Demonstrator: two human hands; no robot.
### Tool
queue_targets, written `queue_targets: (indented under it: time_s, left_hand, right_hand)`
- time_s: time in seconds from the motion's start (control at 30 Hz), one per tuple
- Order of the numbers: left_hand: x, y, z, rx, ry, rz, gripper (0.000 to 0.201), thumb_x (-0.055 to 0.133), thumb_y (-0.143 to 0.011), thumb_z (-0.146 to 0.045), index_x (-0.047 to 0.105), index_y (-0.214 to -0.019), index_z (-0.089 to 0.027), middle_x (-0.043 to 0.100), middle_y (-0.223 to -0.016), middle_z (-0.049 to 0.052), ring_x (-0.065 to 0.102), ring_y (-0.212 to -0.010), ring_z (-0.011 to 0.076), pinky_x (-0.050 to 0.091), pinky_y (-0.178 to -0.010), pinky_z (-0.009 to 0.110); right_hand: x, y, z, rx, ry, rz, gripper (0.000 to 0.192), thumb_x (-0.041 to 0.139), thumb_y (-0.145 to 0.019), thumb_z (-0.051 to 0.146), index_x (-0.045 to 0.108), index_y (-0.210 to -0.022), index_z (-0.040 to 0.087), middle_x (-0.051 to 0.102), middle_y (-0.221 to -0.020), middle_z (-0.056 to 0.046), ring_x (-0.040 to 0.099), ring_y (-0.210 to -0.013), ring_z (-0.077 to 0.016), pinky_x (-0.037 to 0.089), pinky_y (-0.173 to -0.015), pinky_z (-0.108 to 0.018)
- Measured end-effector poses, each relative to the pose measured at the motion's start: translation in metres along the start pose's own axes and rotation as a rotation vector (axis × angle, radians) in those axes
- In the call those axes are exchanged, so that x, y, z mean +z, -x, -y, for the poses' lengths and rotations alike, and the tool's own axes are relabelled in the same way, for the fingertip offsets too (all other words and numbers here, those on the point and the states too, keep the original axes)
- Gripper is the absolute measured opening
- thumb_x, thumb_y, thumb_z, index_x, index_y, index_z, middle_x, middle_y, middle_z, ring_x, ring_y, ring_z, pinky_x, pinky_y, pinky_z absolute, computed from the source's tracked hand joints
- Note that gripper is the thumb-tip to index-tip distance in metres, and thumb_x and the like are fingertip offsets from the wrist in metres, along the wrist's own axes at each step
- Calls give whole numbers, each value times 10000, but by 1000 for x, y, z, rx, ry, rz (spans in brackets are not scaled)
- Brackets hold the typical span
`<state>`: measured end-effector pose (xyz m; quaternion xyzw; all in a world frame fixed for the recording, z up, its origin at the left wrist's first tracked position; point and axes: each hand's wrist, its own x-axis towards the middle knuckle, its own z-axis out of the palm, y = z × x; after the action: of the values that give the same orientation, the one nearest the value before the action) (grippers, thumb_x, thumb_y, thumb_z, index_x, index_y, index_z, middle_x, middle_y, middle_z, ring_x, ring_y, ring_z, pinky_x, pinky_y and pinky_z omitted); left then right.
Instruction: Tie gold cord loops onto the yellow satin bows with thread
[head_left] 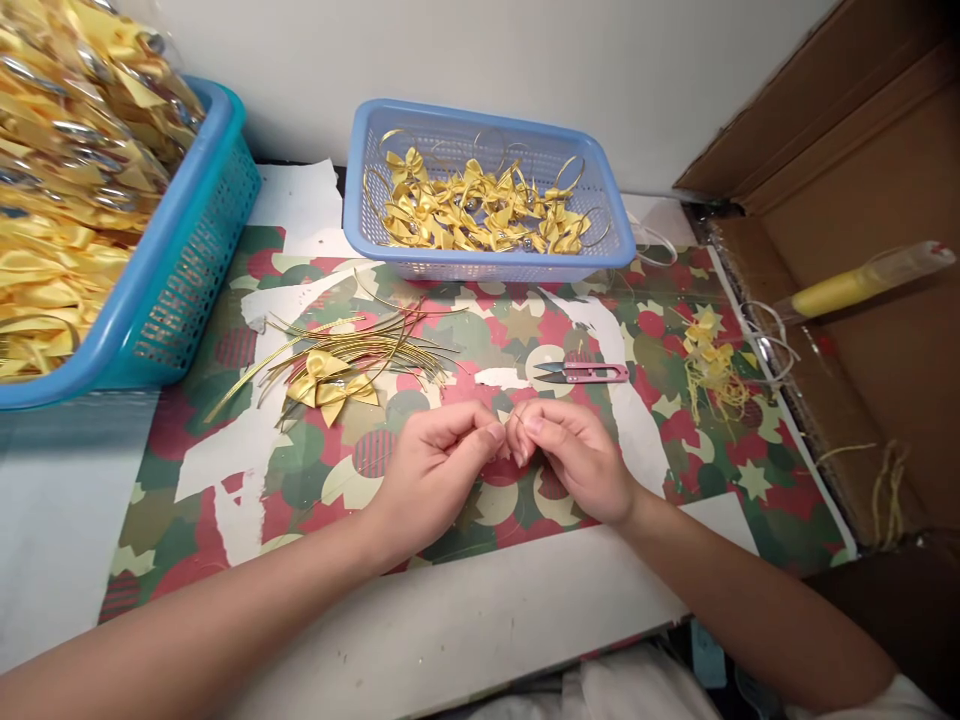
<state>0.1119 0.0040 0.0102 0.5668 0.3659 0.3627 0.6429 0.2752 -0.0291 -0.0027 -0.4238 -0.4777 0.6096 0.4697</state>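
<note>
Now, nearer us than the snips (592, 372), our right hand (574, 455) pinches a thin strand (519, 418); our left hand (442, 465), fingers closed, hides its hold.

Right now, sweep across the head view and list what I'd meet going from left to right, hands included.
Blue-green basket, loose yellow ribbon, left hand, right hand, tangle of yellow scraps, yellow-and-clear tube.

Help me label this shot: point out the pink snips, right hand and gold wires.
Pink snips (577, 372): head view, handle.
Right hand (577, 455): head view, thumb base.
Gold wires (388, 346): head view, mid-bundle.
</note>
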Motion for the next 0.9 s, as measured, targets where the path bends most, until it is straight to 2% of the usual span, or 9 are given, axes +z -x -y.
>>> queue_targets:
  time_s: [0.13, 0.23, 0.37, 0.5, 0.73, 0.9]
  left_hand:
    - [-2, 0, 3, -36, -36, 18, 275, 521, -843, -227, 553, -578, -158, 482, -530, -46, 366, -502, 54, 320, -470, 154]
    - [-3, 2, 4, -49, -27, 49, 279, 518, -848, -257, 535, -586, -163, 480, -533, -39, 378, -509, 67, 327, -479, 170]
    - [-4, 3, 5, -68, -12, 74, 282, 514, -852, -283, 542, -595, -168, 482, -538, -27, 389, -517, 84, 334, -486, 195]
    - [-6, 2, 2, -60, -16, 79, 287, 521, -859, -300, 543, -604, -170, 466, -542, -27, 381, -527, 91, 321, -492, 211]
    - [-11, -5, -13, 14, -121, 77, 290, 513, -870, -240, 550, -591, -171, 460, -534, -47, 377, -505, 70, 311, -482, 190]
    - [-13, -6, -11, 46, -147, 59, 284, 511, -889, -244, 586, -624, -176, 500, -557, -45, 383, -511, 71, 315, -481, 190]
  right_hand:
    - [-3, -1, 6, -140, 122, -122, 210, 560, -942, 271, 691, -784, 223, 659, -810, -15, 608, -819, -137, 489, -755, -290]
    - [-4, -2, 12, -232, 225, -135, 139, 640, -889, 205, 731, -791, 241, 724, -903, -17, 645, -901, -146, 509, -824, -311]
    - [-2, -2, 15, -357, 341, -105, 159, 681, -835, 120, 761, -828, 258, 763, -921, -17, 674, -875, -158, 514, -876, -371]
    - [0, -1, 16, -467, 406, -132, 198, 683, -820, 89, 770, -857, 263, 773, -876, -21, 685, -820, -168, 536, -808, -377]
    - [-3, -1, 19, -513, 447, -163, 189, 680, -826, 91, 767, -858, 256, 775, -858, -20, 689, -790, -164, 536, -780, -365]
    - [-5, 0, 21, -481, 455, -162, 176, 668, -840, 126, 763, -861, 273, 776, -912, -18, 684, -845, -182, 532, -815, -397]
